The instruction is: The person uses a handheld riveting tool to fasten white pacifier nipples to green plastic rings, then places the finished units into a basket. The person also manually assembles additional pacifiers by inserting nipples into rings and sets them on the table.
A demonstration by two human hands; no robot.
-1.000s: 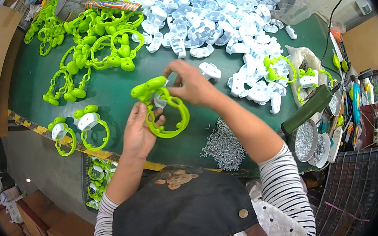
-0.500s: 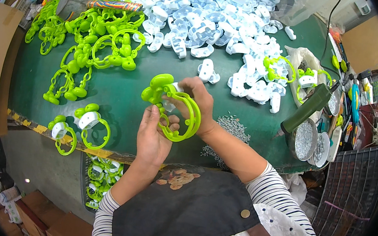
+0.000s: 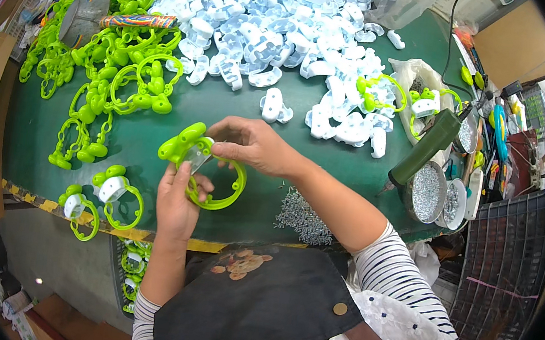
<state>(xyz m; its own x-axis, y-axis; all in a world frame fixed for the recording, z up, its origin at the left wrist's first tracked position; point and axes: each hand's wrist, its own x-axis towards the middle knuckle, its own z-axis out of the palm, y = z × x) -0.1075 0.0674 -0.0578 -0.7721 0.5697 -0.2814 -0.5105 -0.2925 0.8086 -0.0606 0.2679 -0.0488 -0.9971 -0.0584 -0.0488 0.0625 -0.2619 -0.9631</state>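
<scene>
A lime-green plastic ring [image 3: 238, 189] with rounded lobes is held between both hands above the green table. Set into its lobed end is a pale, translucent housing piece [image 3: 197, 157]. My left hand [image 3: 176, 205] grips the ring from below, thumb up against the pale piece. From the right, my right hand [image 3: 258, 147] pinches the ring near that piece, thumb and fingers closed on it. Two green rings with white housings, one on the left [image 3: 77, 207] and one beside it [image 3: 113, 189], lie at the table's front left edge.
Loose green rings [image 3: 103, 93] heap at the back left, white housings [image 3: 262, 24] at the back middle. Small screws [image 3: 304, 217] are piled right of my hands. A green power screwdriver [image 3: 426, 147] slants beside metal bowls of screws [image 3: 425, 193]. A crate [image 3: 130, 271] stands below the table.
Both hands have moved a little left with the ring, which has turned so the pale piece shows. My right hand has shifted onto the top of the ring.
</scene>
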